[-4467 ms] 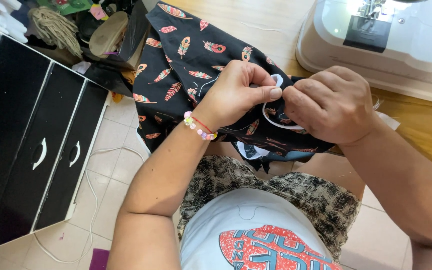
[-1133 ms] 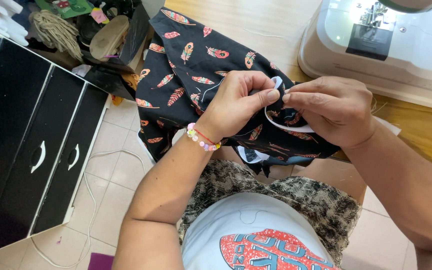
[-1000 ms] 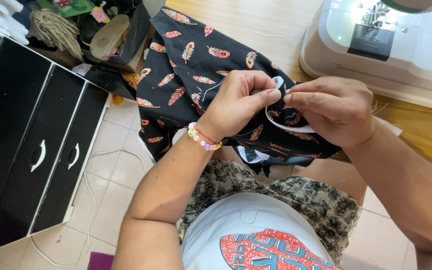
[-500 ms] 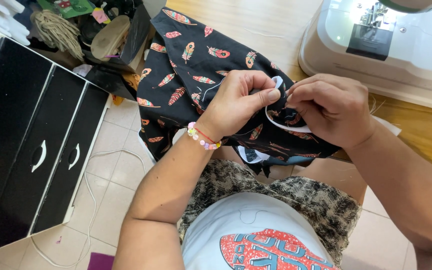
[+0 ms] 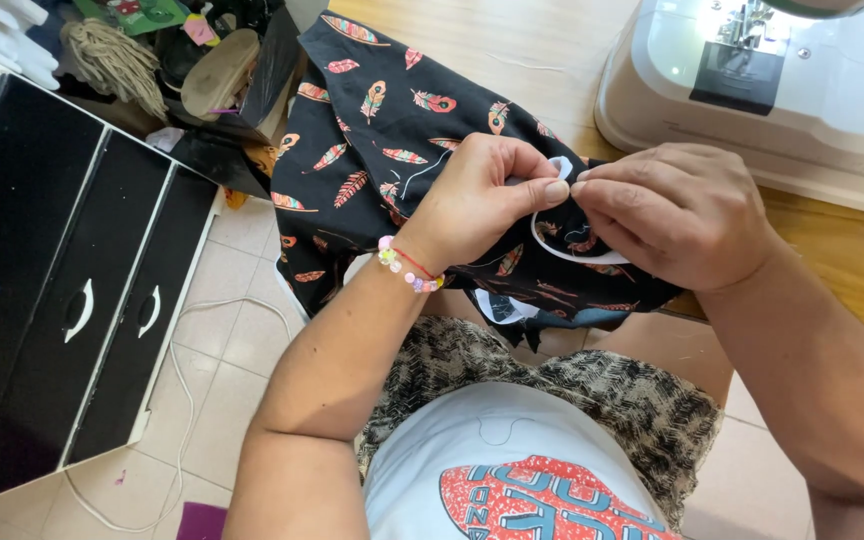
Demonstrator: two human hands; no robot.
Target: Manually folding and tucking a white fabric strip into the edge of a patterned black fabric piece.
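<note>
While both hands are meeting at the near edge of the wooden table point(image 5: 512, 40), the entry is reading as follows.

Item 1: black fabric point(image 5: 402, 130) w/ orange feather print, spreading over the table's near-left corner and hanging off the near edge toward the person's lap. A white curved band point(image 5: 552, 252), prob. elastic or trim, is looping across the cloth betw. the two hands; its white end point(image 5: 562, 165) is sticking up just above the fingertips.

Item 2: left hand point(image 5: 472, 205), fingers curling in tight, thumb and forefinger pinching a fold of the fabric at the white end. Bead bracelet point(image 5: 407, 268) w/ red cord is sitting on the wrist.

Item 3: right hand point(image 5: 677, 215), fingers bending closed, tips pressing on the same fold, touching the left fingertips. Whether it is holding a needle or pin: cannot tell, too small.

Item 4: white sewing machine point(image 5: 782, 90), standing at the table's far-right area, just beyond the right hand, apart from the cloth.

Item 5: black drawer unit point(image 5: 62, 270) w/ white curved handles, standing on the tiled floor point(image 5: 222, 350) left of the table; white cord point(image 5: 177, 340) is trailing on the tiles beside it.

Item 6: clutter incl. sandal point(image 5: 217, 75) and twine bundle point(image 5: 112, 60), lying past the drawers, top left.
</note>
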